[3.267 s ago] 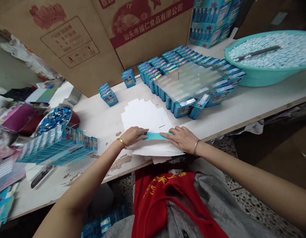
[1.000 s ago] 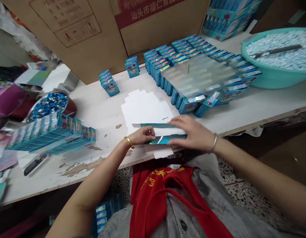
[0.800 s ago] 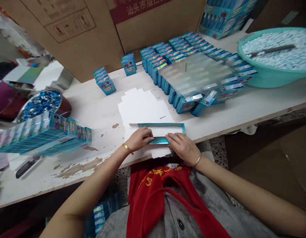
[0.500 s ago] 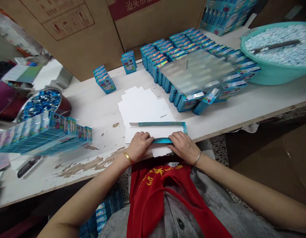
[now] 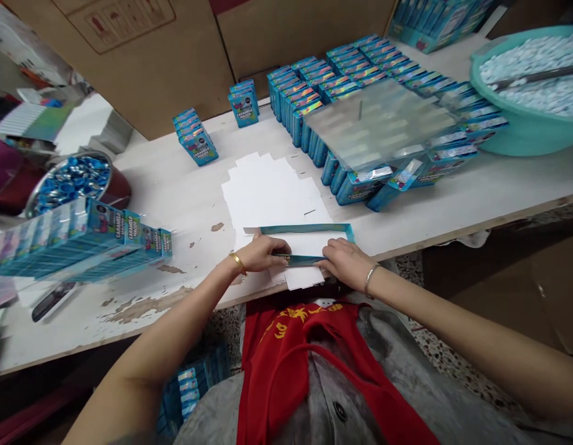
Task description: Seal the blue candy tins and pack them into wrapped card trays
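Note:
A long, shallow blue cardboard tray (image 5: 309,230) with a white inside lies before me near the table's front edge. Its far and right walls stand up. My left hand (image 5: 264,252) grips the near-left corner, its thumb on the printed near wall and its fingers partly hidden. On the near wall's right part, my right hand (image 5: 340,258) pinches the cardboard with bent fingers. Beneath and beyond the tray spreads a fan of flat white card blanks (image 5: 272,188), and one blank's end juts out at the table edge.
Rows of small blue candy boxes (image 5: 290,105) stand behind, partly under a clear plastic sheet (image 5: 374,123). A teal tub of wrapped candies (image 5: 522,117) is at right. To the left are a bowl of blue wrapped pieces (image 5: 73,182), packed boxes (image 5: 105,228) and a black-handled tool (image 5: 52,301).
My left hand has shifted from the near wall's top to the tray's left end, with a finger behind it. The near wall now stands more upright. The view has tilted slightly.

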Action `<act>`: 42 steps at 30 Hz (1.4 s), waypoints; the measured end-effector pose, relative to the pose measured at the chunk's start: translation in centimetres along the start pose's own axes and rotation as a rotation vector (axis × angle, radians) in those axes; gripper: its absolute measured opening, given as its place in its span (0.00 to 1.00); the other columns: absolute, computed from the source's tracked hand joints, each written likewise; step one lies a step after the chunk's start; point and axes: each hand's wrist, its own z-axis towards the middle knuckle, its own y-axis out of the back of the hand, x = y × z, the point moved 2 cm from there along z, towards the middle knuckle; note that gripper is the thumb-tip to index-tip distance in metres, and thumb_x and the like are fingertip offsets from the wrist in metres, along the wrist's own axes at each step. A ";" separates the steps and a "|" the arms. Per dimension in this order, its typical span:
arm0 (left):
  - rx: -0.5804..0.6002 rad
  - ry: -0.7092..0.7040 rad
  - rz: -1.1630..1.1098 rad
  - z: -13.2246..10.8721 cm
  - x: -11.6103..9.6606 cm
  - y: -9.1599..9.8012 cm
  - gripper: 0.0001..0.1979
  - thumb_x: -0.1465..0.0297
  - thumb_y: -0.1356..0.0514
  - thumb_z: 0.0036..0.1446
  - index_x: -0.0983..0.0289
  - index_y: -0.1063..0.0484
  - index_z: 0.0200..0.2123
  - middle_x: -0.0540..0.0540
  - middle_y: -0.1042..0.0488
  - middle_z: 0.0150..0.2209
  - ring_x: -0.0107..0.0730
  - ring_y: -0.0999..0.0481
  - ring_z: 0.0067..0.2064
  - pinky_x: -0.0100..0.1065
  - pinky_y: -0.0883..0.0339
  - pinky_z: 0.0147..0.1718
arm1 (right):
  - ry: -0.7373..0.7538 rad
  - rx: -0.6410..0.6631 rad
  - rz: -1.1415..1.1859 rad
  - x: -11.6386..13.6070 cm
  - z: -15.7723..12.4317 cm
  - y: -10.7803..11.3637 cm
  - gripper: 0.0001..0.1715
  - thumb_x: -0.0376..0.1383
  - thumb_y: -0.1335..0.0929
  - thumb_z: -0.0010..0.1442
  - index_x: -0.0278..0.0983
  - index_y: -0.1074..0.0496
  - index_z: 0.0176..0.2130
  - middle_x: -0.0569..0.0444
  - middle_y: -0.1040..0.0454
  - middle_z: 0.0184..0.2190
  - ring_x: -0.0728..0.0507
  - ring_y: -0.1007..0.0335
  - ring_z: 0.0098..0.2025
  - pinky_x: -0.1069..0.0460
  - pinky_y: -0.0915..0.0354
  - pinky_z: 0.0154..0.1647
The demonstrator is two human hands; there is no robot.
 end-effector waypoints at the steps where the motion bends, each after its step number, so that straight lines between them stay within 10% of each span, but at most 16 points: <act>1: 0.041 -0.006 -0.055 0.2 0.3 0.3 0.10 0.66 0.40 0.55 0.62 0.26 0.41 0.51 0.22 0.37 0.33 0.27 0.38 0.42 0.47 0.51 | -0.005 0.036 0.011 -0.1 0.2 0.2 0.16 0.41 0.37 0.64 0.32 0.26 0.34 0.44 0.28 0.37 0.39 0.35 0.44 0.49 0.42 0.42; 6: 0.220 -0.054 -0.337 0.8 1.3 1.1 0.12 0.66 0.42 0.56 0.63 0.26 0.42 0.52 0.24 0.37 0.30 0.28 0.38 0.32 0.38 0.41 | 0.006 0.151 0.049 -0.6 1.1 0.8 0.20 0.43 0.38 0.65 0.34 0.25 0.31 0.44 0.27 0.37 0.38 0.34 0.44 0.49 0.42 0.39; 20: 0.143 0.020 -0.306 0.2 0.6 0.0 0.16 0.68 0.42 0.55 0.63 0.35 0.48 0.49 0.25 0.30 0.28 0.30 0.33 0.31 0.40 0.38 | 0.038 0.113 -0.032 -0.1 0.9 0.9 0.22 0.45 0.39 0.65 0.33 0.24 0.33 0.43 0.25 0.37 0.38 0.33 0.44 0.48 0.42 0.40; 27: -0.110 0.068 -0.090 -2.3 -2.1 -2.4 0.08 0.67 0.46 0.60 0.62 0.28 0.36 0.51 0.25 0.30 0.29 0.30 0.31 0.30 0.40 0.33 | 0.221 0.126 -0.151 -0.7 2.4 1.5 0.17 0.41 0.35 0.63 0.32 0.23 0.32 0.43 0.24 0.35 0.38 0.32 0.43 0.46 0.45 0.45; 31: -0.419 0.163 0.027 -2.9 -4.3 -4.4 0.09 0.69 0.46 0.61 0.61 0.27 0.39 0.54 0.25 0.36 0.31 0.28 0.35 0.32 0.38 0.36 | 0.341 -0.085 -0.280 -1.3 3.8 3.2 0.11 0.34 0.36 0.62 0.34 0.25 0.39 0.44 0.25 0.41 0.38 0.37 0.50 0.42 0.51 0.54; 35: -0.600 0.056 0.288 -4.1 -3.8 -2.2 0.14 0.71 0.48 0.62 0.61 0.31 0.50 0.59 0.29 0.49 0.38 0.29 0.47 0.39 0.39 0.44 | 0.378 -0.269 -0.240 1.6 1.9 4.0 0.20 0.31 0.35 0.59 0.34 0.32 0.52 0.42 0.34 0.55 0.36 0.41 0.54 0.43 0.46 0.50; 42: -0.171 -0.166 0.775 -8.3 1.8 1.5 0.31 0.82 0.47 0.55 0.51 0.40 0.59 0.54 0.48 0.67 0.39 0.32 0.48 0.39 0.40 0.43 | 0.324 -0.217 -0.034 7.8 -1.7 -1.0 0.19 0.45 0.33 0.59 0.36 0.30 0.46 0.43 0.30 0.48 0.39 0.35 0.40 0.48 0.42 0.34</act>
